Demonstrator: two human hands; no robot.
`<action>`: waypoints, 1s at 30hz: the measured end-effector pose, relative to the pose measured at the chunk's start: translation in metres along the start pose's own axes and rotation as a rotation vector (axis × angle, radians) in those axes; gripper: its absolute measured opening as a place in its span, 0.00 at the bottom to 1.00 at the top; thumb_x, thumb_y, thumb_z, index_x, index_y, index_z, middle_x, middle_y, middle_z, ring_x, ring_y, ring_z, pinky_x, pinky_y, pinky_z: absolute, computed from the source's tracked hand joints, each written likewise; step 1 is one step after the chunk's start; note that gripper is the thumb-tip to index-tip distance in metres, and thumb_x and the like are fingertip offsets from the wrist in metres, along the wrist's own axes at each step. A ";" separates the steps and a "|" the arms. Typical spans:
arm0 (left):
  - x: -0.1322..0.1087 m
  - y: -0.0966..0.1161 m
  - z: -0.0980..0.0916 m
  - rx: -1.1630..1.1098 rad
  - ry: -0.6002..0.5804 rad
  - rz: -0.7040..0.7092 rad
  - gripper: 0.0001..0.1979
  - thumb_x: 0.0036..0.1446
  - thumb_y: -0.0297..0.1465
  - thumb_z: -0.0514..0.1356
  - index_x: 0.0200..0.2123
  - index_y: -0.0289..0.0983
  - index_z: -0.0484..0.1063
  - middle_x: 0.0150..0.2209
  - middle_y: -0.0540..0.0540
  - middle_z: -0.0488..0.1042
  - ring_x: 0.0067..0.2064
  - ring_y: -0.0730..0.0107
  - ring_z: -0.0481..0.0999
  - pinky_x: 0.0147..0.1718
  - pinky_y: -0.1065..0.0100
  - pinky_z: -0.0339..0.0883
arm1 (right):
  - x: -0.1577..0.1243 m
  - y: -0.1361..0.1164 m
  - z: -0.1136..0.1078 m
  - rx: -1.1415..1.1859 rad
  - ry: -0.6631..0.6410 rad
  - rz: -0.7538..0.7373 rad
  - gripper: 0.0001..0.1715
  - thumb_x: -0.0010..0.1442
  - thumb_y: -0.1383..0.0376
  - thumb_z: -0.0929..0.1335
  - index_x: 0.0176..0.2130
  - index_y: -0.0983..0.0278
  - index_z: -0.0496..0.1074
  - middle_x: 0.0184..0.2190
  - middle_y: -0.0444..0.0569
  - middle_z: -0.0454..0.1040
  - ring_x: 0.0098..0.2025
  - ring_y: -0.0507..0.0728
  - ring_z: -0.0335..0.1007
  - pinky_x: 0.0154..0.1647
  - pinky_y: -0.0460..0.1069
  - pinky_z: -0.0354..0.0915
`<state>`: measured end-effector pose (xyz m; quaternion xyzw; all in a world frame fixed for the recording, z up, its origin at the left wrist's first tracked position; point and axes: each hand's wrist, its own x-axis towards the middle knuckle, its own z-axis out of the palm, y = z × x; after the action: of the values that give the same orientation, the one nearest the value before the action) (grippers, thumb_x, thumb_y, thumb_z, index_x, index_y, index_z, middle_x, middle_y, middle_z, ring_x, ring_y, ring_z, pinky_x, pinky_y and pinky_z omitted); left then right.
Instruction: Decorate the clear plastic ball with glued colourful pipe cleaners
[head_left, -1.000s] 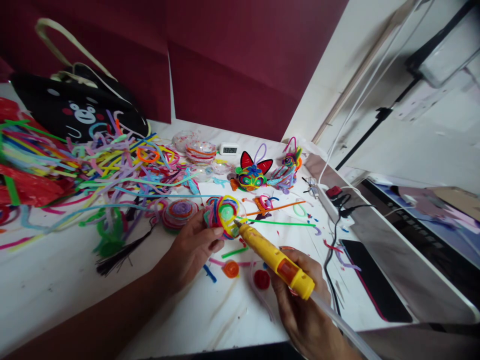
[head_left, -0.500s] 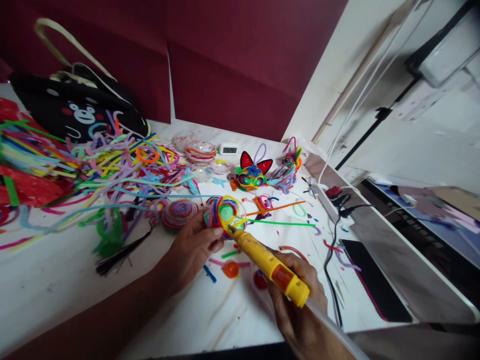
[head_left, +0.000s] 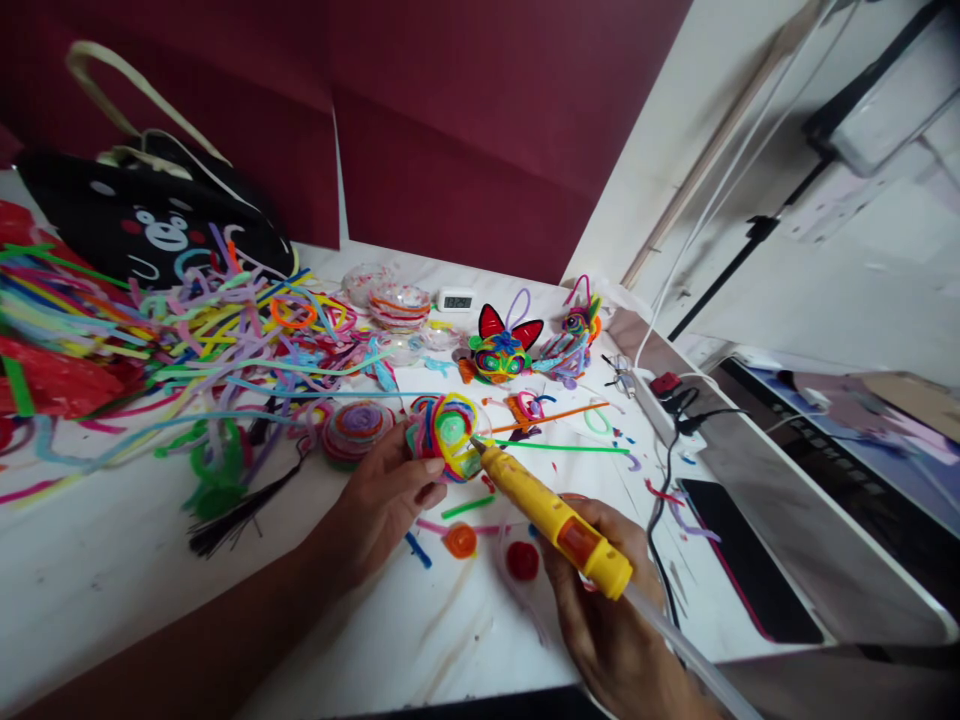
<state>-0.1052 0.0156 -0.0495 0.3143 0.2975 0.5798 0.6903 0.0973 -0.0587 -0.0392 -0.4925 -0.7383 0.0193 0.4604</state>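
Note:
In my left hand (head_left: pixel 390 495) is a round piece (head_left: pixel 442 425) covered in coiled, brightly coloured pipe cleaners, pinched at its lower left edge. My right hand (head_left: pixel 611 590) is wrapped round a yellow glue gun (head_left: pixel 551 515), a clear glue stick (head_left: pixel 694 655) trailing from its back end. The gun's metal nozzle points at the right side of the round piece, close to its yellow strands; whether it touches I cannot tell. Just left of the piece lies another coil-covered round (head_left: pixel 358 430). Below it are an orange coil (head_left: pixel 460 541) and a red coil (head_left: pixel 523 561).
A heap of pipe cleaners (head_left: pixel 225 330) spreads across the left, before a black bag (head_left: pixel 150 220). Behind the hands stand a finished-looking figure with red ears (head_left: pixel 501 350) and a small digital clock (head_left: pixel 455 300). At right are a power strip (head_left: pixel 664 410), cables and a phone (head_left: pixel 750 560).
The glue gun has shifted slightly right, its nozzle moving from the middle of the round piece towards its right edge. My left hand stays nearly still. More of the red coil shows.

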 end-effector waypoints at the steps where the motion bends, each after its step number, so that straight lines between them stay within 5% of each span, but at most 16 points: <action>1: 0.000 0.000 0.000 0.000 0.000 -0.002 0.13 0.44 0.27 0.70 0.33 0.38 0.71 0.29 0.51 0.69 0.29 0.74 0.63 0.23 0.71 0.55 | 0.000 0.001 -0.001 -0.002 -0.008 0.005 0.15 0.63 0.71 0.65 0.50 0.61 0.65 0.37 0.50 0.74 0.34 0.58 0.76 0.27 0.49 0.69; 8: -0.001 0.001 0.002 -0.019 0.053 -0.024 0.16 0.40 0.26 0.72 0.33 0.39 0.71 0.28 0.52 0.67 0.28 0.74 0.63 0.23 0.71 0.55 | -0.002 0.006 0.001 -0.047 0.005 -0.023 0.18 0.62 0.72 0.65 0.51 0.62 0.64 0.44 0.54 0.73 0.37 0.59 0.76 0.28 0.49 0.70; 19: -0.001 0.004 0.005 -0.024 0.032 -0.029 0.13 0.41 0.26 0.71 0.30 0.39 0.72 0.28 0.50 0.69 0.27 0.74 0.65 0.22 0.72 0.56 | -0.006 0.016 0.000 -0.033 0.046 -0.007 0.16 0.62 0.71 0.66 0.50 0.61 0.67 0.39 0.50 0.73 0.36 0.57 0.76 0.32 0.49 0.73; 23: 0.000 0.009 0.007 -0.040 0.074 -0.028 0.13 0.39 0.24 0.71 0.30 0.38 0.74 0.31 0.50 0.72 0.30 0.74 0.69 0.23 0.73 0.60 | -0.002 0.020 -0.012 0.118 0.084 0.250 0.12 0.61 0.64 0.70 0.46 0.62 0.70 0.41 0.50 0.74 0.33 0.55 0.75 0.29 0.47 0.72; 27: 0.005 0.013 0.005 -0.056 0.085 0.006 0.11 0.39 0.23 0.71 0.28 0.37 0.74 0.30 0.51 0.73 0.31 0.75 0.71 0.23 0.75 0.63 | 0.012 0.028 -0.027 0.363 -0.110 0.591 0.19 0.58 0.56 0.73 0.44 0.64 0.70 0.34 0.49 0.76 0.31 0.55 0.73 0.26 0.46 0.69; 30: 0.007 0.013 0.003 -0.053 0.084 0.014 0.11 0.39 0.22 0.71 0.26 0.37 0.74 0.28 0.52 0.73 0.29 0.75 0.71 0.23 0.75 0.64 | 0.017 0.043 -0.032 0.466 -0.265 0.698 0.22 0.54 0.56 0.75 0.41 0.65 0.68 0.35 0.50 0.76 0.32 0.55 0.72 0.27 0.46 0.67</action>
<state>-0.1094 0.0237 -0.0380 0.2733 0.3084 0.6051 0.6812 0.1483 -0.0380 -0.0305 -0.5885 -0.5564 0.4029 0.4263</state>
